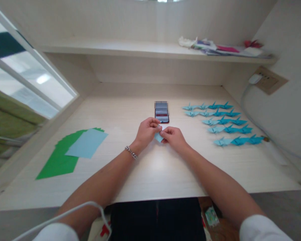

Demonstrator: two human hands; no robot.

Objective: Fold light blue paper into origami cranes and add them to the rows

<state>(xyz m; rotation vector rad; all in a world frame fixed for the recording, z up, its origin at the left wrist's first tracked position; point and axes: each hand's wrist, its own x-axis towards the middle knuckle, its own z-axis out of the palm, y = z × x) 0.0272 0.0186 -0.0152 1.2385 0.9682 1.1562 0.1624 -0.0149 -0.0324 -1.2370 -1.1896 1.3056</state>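
A small folded piece of light blue paper is pinched between both hands over the middle of the pale wooden desk. My left hand, with a chain bracelet on the wrist, grips its upper left side with closed fingers. My right hand pinches its right edge. Just behind the hands a phone lies flat on the desk with its screen lit.
Several folded blue paper cranes lie in rows at the right. A stack of green sheets with a light blue sheet on top lies at the left. A shelf holds papers. A white cable runs from a wall socket.
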